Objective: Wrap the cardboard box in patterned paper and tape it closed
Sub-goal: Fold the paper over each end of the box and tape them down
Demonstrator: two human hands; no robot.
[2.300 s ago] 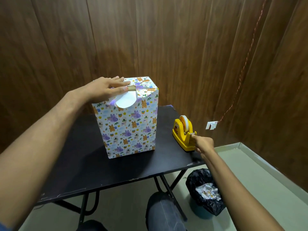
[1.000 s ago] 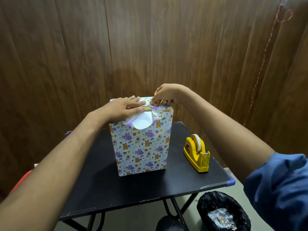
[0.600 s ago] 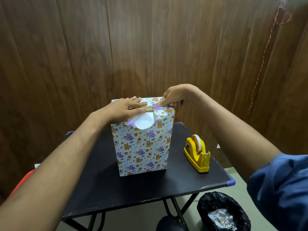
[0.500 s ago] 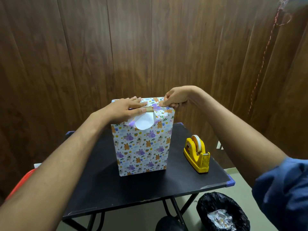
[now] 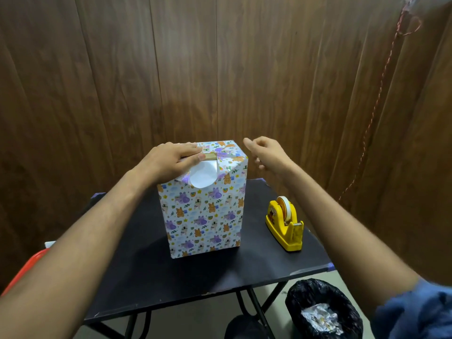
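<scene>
Wood panelling behind; my left hand [image 5: 168, 159] presses flat on the box [image 5: 204, 211] top flaps, right hand [image 5: 267, 152] loose, empty. Next: more tape from the dispenser [image 5: 285, 225].

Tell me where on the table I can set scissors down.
Bare black table lies left of and in front of the wrapped box. A narrow strip is free between box and tape dispenser. Right of the dispenser is crowded against the edge.

Dark brown wooden wall panels [image 5: 244, 69] stand behind and to the right. A thin red twisted cord [image 5: 376, 104] hangs down the right wall. A small black folding bench [image 5: 151, 277] stands on thin black legs [image 5: 256, 311] on a pale green floor [image 5: 195, 324].
</scene>
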